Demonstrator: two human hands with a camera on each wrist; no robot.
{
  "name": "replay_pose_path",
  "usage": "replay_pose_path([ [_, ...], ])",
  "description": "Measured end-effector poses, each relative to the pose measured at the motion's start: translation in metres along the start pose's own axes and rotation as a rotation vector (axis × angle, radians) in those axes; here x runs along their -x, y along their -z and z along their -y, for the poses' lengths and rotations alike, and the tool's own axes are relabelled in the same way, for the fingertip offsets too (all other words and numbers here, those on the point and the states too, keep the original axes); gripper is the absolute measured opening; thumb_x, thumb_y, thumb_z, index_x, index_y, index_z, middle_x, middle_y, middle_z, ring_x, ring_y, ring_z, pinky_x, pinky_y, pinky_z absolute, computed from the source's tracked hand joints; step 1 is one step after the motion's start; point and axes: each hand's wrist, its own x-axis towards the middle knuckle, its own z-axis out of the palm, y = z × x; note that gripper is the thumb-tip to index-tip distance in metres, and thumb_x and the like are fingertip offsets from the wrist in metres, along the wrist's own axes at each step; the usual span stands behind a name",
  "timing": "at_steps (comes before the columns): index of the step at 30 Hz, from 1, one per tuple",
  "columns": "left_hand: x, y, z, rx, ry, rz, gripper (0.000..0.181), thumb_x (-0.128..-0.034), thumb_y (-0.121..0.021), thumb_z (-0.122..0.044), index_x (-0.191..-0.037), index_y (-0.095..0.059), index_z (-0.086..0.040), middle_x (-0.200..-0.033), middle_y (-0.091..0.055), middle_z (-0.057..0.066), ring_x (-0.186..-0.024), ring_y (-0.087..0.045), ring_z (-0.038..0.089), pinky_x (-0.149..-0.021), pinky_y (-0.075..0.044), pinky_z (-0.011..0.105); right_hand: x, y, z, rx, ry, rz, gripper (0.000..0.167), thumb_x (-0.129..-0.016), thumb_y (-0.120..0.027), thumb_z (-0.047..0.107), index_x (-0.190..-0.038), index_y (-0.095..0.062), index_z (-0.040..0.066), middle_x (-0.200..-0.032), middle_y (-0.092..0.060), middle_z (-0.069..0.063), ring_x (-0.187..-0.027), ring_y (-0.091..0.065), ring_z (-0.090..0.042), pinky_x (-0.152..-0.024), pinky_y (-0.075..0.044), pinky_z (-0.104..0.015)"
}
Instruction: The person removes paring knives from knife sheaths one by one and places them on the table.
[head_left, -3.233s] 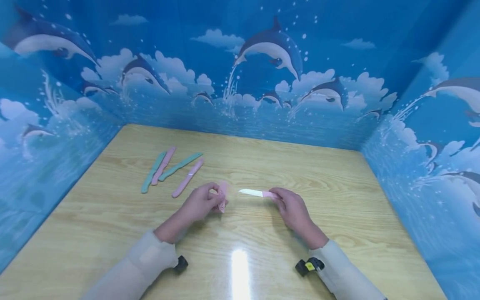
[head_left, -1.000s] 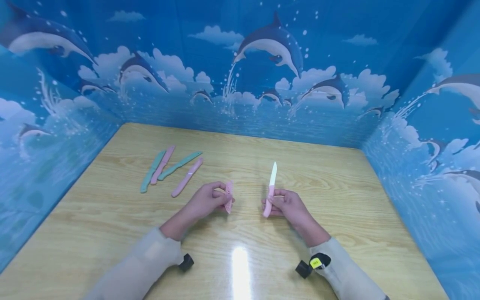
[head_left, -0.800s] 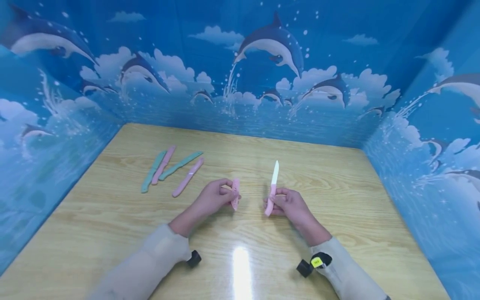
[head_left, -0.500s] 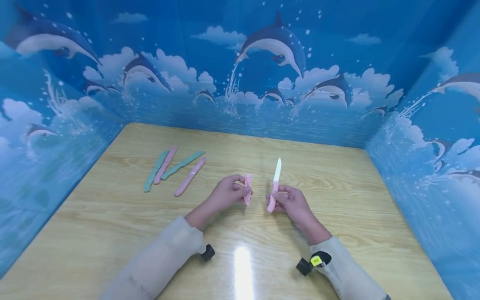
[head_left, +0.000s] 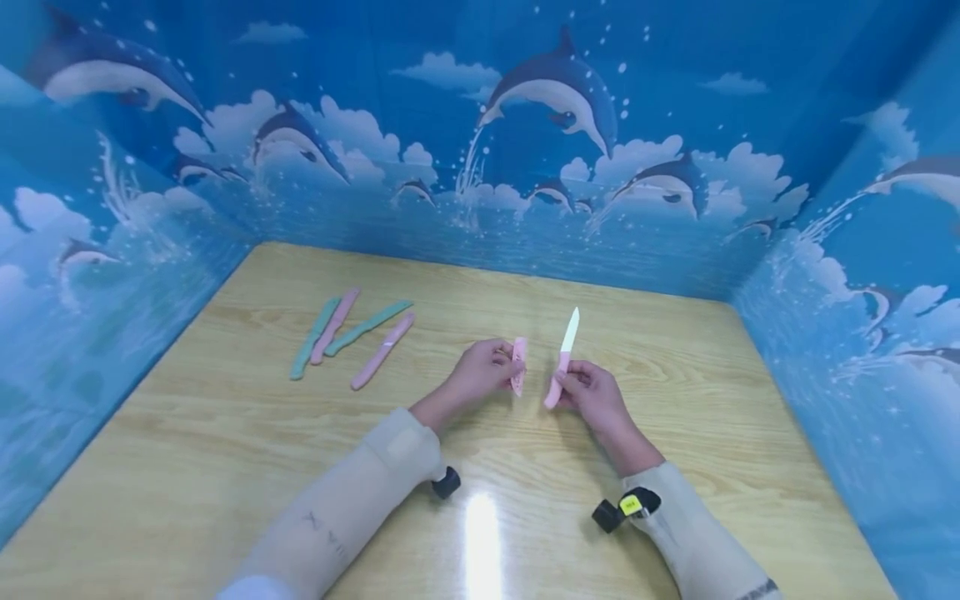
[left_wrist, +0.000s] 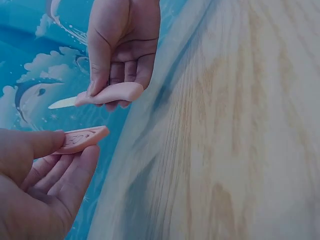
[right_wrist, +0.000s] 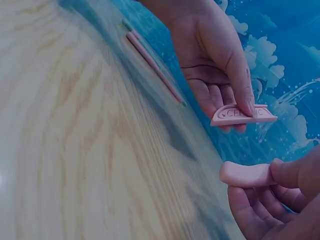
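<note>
My right hand [head_left: 597, 400] holds a knife [head_left: 564, 367] by its pink handle, the white blade pointing up and away from me. In the left wrist view the knife [left_wrist: 111, 93] is pinched between thumb and fingers. My left hand [head_left: 483, 371] pinches a pink blade cover [head_left: 518, 367] with raised lettering, a short way left of the knife. Seen from the right wrist, the cover [right_wrist: 243, 115] lies between thumb and fingertips, apart from the knife handle [right_wrist: 247, 175]. Both things are held above the wooden table [head_left: 480, 450].
Several knives lie at the table's left: a green one [head_left: 313, 337], a pink one [head_left: 335, 325], another green one [head_left: 369, 327] and a pink one [head_left: 383, 351] with a white band. A blue dolphin-print curtain [head_left: 480, 208] surrounds the table's back and sides.
My right hand has turned the knife from pointing left to pointing away. My left hand has carried the cover rightward, close to the knife. The knives on the table have stayed put.
</note>
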Motion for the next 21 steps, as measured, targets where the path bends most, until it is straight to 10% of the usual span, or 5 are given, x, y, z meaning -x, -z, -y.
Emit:
replay_pose_path([
  [9, -0.022, -0.019, -0.004, 0.014, 0.067, -0.044, 0.022, -0.0869, -0.073, -0.010, -0.105, -0.067, 0.001, -0.086, -0.072, 0.008, -0.074, -0.070, 0.018, -0.070, -0.060, 0.031, -0.013, 0.010, -0.001, 0.085, -0.013, -0.046, 0.033, -0.097, -0.060, 0.010, -0.123, -0.055, -0.009, -0.100, -0.063, -0.013, -0.076, -0.064, -0.011, -0.075, -0.059, -0.027],
  [21, -0.037, -0.035, -0.010, -0.093, 0.008, -0.077, 0.016, -0.0888, -0.070, -0.009, -0.100, -0.070, 0.002, -0.080, -0.072, 0.009, -0.074, -0.070, 0.026, -0.063, -0.059, 0.028, -0.031, 0.019, 0.003, 0.198, -0.003, -0.079, 0.030, -0.093, -0.064, 0.007, -0.117, -0.060, -0.010, -0.098, -0.067, -0.018, -0.071, -0.065, -0.010, -0.070, -0.059, -0.024],
])
